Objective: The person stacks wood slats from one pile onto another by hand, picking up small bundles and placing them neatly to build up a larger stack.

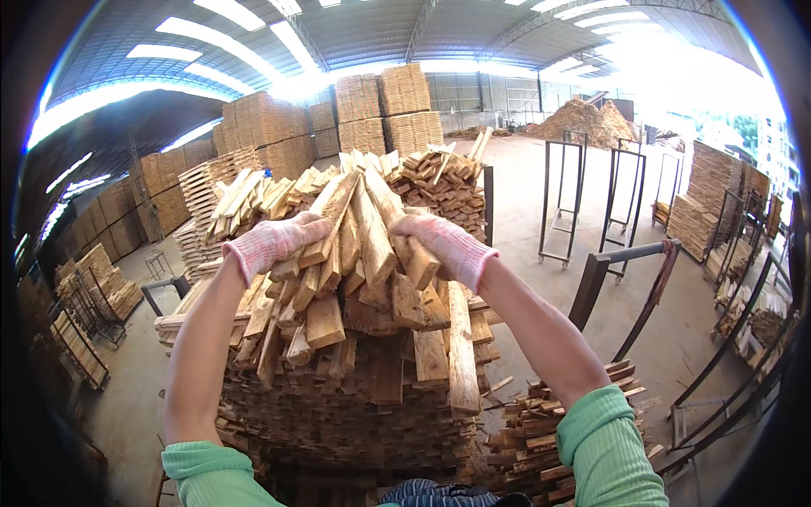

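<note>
Both my hands wear pinkish-white knitted gloves and reach forward over a tall heap of rough wooden slats. My left hand is closed on the left side of a slat that slants up toward the far middle. Opposite it, my right hand is closed round another slat, whose near end sticks out beside the fingers. The far ends of these two slats lean close together. Several loose slats lie between and under my hands, their near ends jutting toward me at uneven angles. My fingertips are partly hidden.
Below the heap is a dense stack of slat ends. A lower wood pile lies at the near right, beside a dark metal frame. Wheeled racks stand farther right. Tall board stacks and a sawdust-coloured mound are behind.
</note>
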Tool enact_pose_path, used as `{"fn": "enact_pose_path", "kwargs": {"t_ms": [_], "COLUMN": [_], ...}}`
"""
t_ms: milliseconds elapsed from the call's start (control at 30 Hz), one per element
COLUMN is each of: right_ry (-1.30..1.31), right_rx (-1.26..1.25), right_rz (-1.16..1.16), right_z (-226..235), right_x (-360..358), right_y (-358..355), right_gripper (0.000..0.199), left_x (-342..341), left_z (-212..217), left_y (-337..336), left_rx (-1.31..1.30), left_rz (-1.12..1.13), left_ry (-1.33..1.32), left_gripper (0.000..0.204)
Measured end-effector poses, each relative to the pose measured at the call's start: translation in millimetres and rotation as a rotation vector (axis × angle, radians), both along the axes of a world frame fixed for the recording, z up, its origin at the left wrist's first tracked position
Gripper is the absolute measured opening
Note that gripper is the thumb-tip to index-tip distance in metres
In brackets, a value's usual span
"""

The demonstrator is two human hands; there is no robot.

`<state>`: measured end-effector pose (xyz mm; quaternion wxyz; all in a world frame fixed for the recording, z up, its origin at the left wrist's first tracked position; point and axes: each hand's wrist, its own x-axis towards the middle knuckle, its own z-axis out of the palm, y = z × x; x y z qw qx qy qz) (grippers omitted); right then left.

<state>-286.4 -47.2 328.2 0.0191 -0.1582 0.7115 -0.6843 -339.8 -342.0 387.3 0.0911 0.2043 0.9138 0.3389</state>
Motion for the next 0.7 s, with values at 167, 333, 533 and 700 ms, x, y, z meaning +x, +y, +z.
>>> {"fn": "enact_pose_path", "kwargs": {"t_ms": [167, 333, 533, 700], "right_ry": [-0.153, 0.189, 0.722, 0.151], "right_rx": [-0.098, 0.559, 1.171, 0.615], "right_rz": [-0.121, -0.098, -0.027, -0.301], "right_z": [13.2, -78.3, -99.8, -111.1], "right_x": [37.6, -14.3, -18.0, -5.4], "right_y": [22.7, 57.2, 78.6, 47.0], "right_gripper": [0.021, 0.036, 0.024, 0.03], "left_x": [42.1, 36.8, 35.2, 25.4], "left_z": [16.2, 9.4, 7.3, -5.7], "left_y": [5.9, -0.4, 5.3, 1.3], "left_rx": [-0.273, -0.258, -0.261, -0.178], "left_rz": [0.144, 0.114, 0.136, 0.128], "left_ry": [0.119, 0.198, 0.195, 0.255], "left_gripper": [0.091, 0.095, 0.086, 0.075]}}
